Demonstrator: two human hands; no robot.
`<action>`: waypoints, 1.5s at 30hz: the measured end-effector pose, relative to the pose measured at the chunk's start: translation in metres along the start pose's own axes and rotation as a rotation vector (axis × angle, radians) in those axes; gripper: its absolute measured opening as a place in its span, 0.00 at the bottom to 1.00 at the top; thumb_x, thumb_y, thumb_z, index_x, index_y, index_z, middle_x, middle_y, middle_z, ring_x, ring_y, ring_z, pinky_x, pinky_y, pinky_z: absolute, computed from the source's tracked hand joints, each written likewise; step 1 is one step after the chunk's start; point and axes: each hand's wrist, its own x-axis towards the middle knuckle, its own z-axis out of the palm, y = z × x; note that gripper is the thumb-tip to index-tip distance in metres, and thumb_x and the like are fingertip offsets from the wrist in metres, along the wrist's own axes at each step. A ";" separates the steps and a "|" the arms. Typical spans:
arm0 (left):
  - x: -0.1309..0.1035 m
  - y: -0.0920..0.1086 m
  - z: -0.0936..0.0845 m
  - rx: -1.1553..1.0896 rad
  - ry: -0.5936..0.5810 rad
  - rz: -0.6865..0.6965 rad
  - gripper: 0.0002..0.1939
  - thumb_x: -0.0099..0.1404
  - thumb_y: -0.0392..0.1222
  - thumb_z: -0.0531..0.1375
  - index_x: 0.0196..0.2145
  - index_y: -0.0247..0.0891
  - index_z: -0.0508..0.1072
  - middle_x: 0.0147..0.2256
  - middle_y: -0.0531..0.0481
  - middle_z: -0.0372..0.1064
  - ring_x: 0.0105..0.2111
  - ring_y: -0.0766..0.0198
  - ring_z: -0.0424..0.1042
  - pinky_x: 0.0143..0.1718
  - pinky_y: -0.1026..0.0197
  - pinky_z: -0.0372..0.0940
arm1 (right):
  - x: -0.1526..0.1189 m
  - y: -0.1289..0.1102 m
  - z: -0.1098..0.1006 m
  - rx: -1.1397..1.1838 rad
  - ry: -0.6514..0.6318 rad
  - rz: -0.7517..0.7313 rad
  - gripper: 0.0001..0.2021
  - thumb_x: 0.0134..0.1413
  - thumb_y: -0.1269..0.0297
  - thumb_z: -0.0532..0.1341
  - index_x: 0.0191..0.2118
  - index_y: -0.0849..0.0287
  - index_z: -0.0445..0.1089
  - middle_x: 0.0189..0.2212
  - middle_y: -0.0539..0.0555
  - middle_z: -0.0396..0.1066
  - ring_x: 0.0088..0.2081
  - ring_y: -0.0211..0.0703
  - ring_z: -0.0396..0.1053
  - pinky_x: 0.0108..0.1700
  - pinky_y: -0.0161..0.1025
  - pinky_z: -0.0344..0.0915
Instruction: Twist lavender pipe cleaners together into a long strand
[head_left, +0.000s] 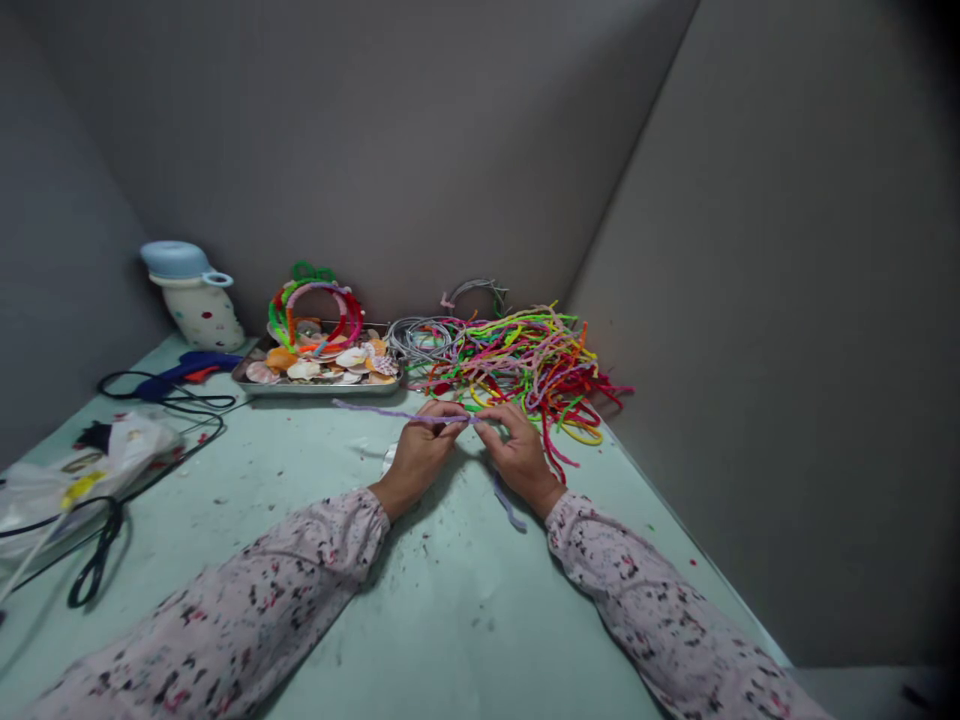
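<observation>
Spanning lower frame, pale green table [450, 620]; grey walls behind. Heap of coloured pipe cleaners [529, 360] centre-right; tray of shells [319, 372] centre-left. Left hand [420, 455] and right hand [517, 455] meet mid-frame, both pinching lilac pipe cleaner [375, 411], ends trailing left and downward. Step judged: twisting stem. Next calls for steady pinch, counter-rotation.
</observation>
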 end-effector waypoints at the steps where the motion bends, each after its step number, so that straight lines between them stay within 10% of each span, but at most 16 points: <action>1: 0.000 0.000 0.000 0.004 -0.001 -0.001 0.06 0.61 0.39 0.59 0.36 0.38 0.74 0.37 0.48 0.70 0.30 0.66 0.66 0.30 0.64 0.61 | 0.000 0.000 0.000 0.003 0.000 -0.002 0.06 0.59 0.63 0.59 0.39 0.55 0.71 0.35 0.52 0.70 0.42 0.44 0.66 0.47 0.43 0.61; 45: -0.003 0.004 -0.003 0.000 0.003 0.089 0.05 0.60 0.39 0.60 0.34 0.38 0.74 0.36 0.48 0.70 0.37 0.63 0.69 0.35 0.63 0.61 | 0.000 -0.001 0.000 0.005 0.011 0.000 0.06 0.59 0.62 0.58 0.39 0.55 0.71 0.35 0.52 0.71 0.42 0.44 0.67 0.47 0.43 0.62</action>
